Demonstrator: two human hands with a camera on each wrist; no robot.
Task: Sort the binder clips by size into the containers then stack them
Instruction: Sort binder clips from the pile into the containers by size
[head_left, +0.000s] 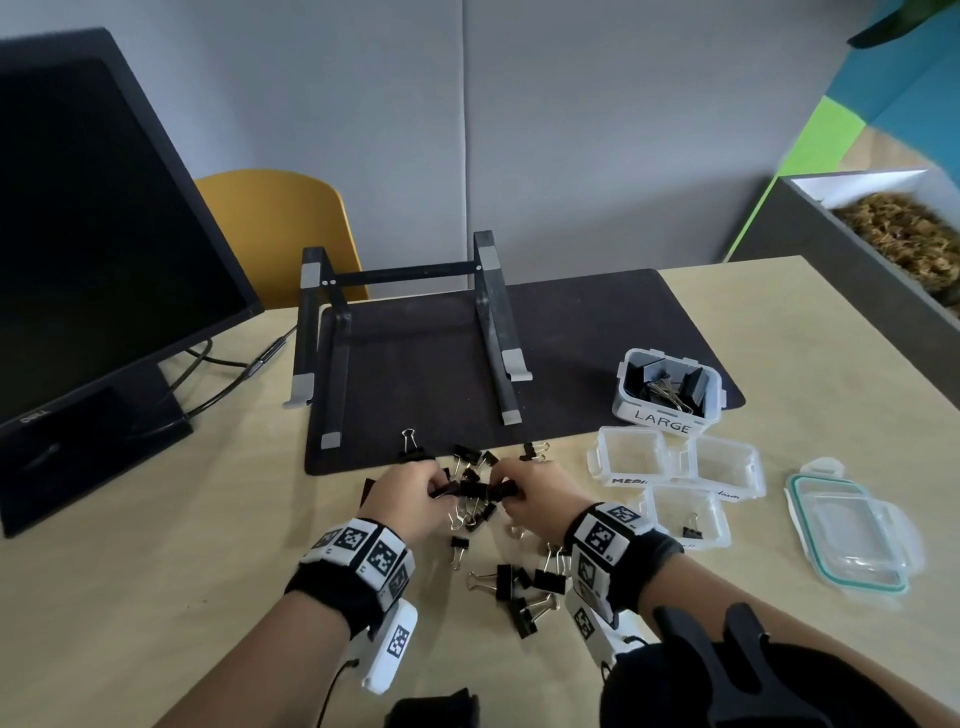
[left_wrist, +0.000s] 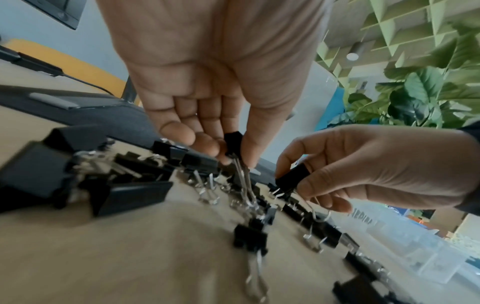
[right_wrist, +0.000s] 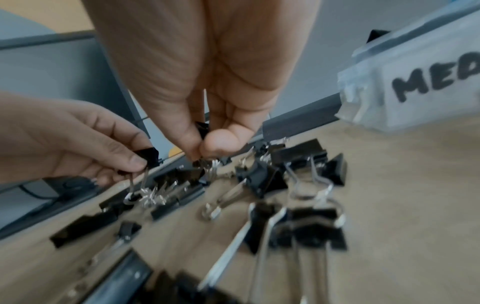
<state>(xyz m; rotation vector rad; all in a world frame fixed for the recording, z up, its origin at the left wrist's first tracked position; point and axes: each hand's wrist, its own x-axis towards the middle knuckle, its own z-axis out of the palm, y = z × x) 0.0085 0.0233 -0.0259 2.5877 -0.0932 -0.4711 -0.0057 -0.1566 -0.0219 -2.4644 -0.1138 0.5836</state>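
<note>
Binder clips (head_left: 475, 499) lie heaped on the desk beneath my fingers; sorting is under way. My left hand (left_wrist: 207, 98) pinches one small clip (left_wrist: 232, 144), my right hand (right_wrist: 207, 86) another (right_wrist: 202, 129). Next: carry each rightward and drop it into a clear tub matching its size (head_left: 688, 517).

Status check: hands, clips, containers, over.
Left hand pinches a clip; right hand pinches another. Pile still loose on the table. LARGE tub holds clips; near tub holds one. Nothing blocking.
</note>
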